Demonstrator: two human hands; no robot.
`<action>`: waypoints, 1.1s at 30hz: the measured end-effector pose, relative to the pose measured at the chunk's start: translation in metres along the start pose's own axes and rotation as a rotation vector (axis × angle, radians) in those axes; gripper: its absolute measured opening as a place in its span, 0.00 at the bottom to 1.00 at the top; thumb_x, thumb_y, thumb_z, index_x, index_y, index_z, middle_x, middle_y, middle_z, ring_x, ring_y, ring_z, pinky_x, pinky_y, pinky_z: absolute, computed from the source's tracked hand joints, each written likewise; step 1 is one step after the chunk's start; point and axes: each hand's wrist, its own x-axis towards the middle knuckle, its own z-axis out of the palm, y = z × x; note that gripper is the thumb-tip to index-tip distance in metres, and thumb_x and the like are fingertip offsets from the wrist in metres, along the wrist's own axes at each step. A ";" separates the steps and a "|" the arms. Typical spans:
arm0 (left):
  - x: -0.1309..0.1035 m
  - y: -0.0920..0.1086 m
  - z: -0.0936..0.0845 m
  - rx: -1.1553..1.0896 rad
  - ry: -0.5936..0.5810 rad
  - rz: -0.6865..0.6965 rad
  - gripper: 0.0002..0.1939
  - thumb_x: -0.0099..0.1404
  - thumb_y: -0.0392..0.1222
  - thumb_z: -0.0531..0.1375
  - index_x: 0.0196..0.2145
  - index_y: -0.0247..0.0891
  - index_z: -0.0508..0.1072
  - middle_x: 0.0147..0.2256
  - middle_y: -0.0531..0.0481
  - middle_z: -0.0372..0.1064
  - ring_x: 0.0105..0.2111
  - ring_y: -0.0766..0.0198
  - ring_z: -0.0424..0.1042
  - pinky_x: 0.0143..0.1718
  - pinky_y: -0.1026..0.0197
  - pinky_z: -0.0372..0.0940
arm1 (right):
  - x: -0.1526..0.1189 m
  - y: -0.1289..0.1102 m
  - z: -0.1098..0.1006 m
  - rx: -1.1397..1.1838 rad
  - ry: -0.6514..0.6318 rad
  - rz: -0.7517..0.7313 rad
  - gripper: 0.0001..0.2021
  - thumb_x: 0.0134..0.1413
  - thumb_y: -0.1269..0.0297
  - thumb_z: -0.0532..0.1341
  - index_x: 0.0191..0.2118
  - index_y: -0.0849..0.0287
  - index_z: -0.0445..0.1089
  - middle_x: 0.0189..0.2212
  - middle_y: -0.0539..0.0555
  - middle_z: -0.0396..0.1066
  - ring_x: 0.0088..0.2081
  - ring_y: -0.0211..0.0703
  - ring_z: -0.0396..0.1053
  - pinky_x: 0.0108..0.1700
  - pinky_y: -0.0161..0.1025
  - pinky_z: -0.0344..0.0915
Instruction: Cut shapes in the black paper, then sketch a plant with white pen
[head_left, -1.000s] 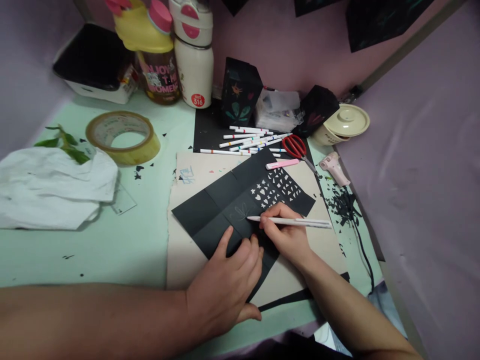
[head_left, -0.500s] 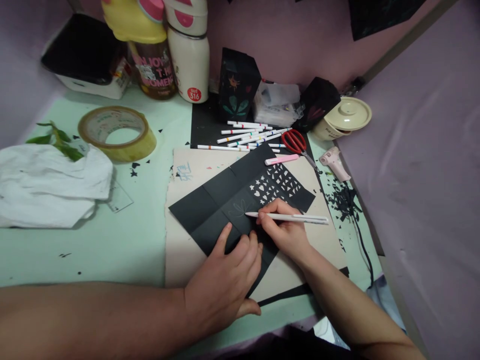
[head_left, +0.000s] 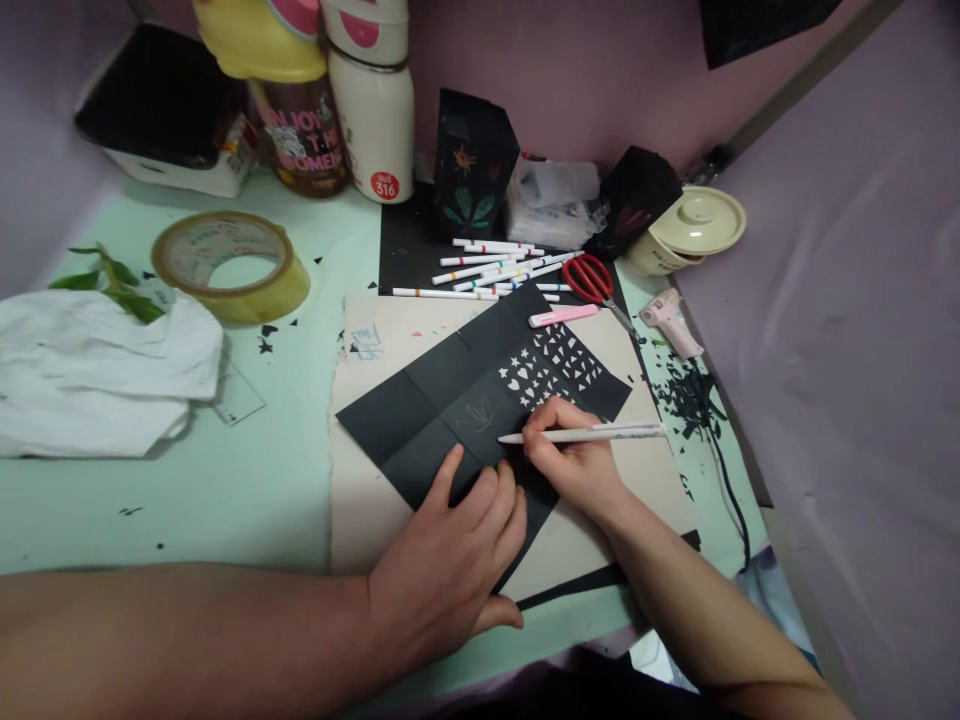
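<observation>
A creased sheet of black paper (head_left: pixel 420 395) lies at a slant on a pale board (head_left: pixel 375 510). Small hearts, stars, triangles and other shapes are cut through its upper right part. Near its middle shows a faint leaf-like pencil drawing (head_left: pixel 478 414). My left hand (head_left: pixel 461 555) lies on the lower part of the sheet, fingers stretched out and the thumb apart. In my right hand (head_left: pixel 574 460) is a slim white pen (head_left: pixel 592 433), pinched close to its pinkish tip. That tip points at the paper just right of the drawing; whether it touches, I cannot tell.
Behind the sheet lie a pink cutter (head_left: pixel 564 316), red-handled scissors (head_left: pixel 589 280) and several white markers (head_left: pixel 487 270). A tape roll (head_left: pixel 232 268) and a white cloth (head_left: pixel 105 375) are on the left. Black scraps (head_left: pixel 690 400) and a small pink glue gun (head_left: pixel 673 322) are on the right.
My right hand has shifted slightly right and down with the pen, so its tip is off the drawn lines. My left hand stays on the sheet.
</observation>
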 end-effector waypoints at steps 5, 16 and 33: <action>0.001 -0.001 0.001 -0.011 0.006 0.013 0.47 0.59 0.74 0.53 0.58 0.28 0.66 0.54 0.33 0.65 0.54 0.45 0.58 0.60 0.32 0.48 | 0.000 0.001 -0.002 0.073 -0.031 -0.008 0.08 0.49 0.76 0.58 0.25 0.55 0.61 0.21 0.45 0.62 0.24 0.36 0.58 0.27 0.36 0.56; 0.001 -0.002 -0.002 -0.016 -0.014 0.007 0.46 0.60 0.74 0.52 0.57 0.30 0.67 0.53 0.36 0.65 0.53 0.47 0.58 0.60 0.33 0.49 | -0.001 0.002 -0.006 0.091 0.061 0.022 0.08 0.51 0.71 0.59 0.25 0.55 0.61 0.20 0.46 0.61 0.23 0.37 0.59 0.26 0.37 0.56; 0.001 -0.005 -0.010 0.015 -0.039 -0.076 0.42 0.54 0.75 0.58 0.49 0.34 0.75 0.53 0.33 0.68 0.55 0.40 0.62 0.57 0.31 0.55 | -0.002 -0.013 -0.007 0.110 0.087 0.250 0.06 0.55 0.64 0.63 0.28 0.57 0.69 0.21 0.47 0.71 0.23 0.37 0.66 0.27 0.34 0.63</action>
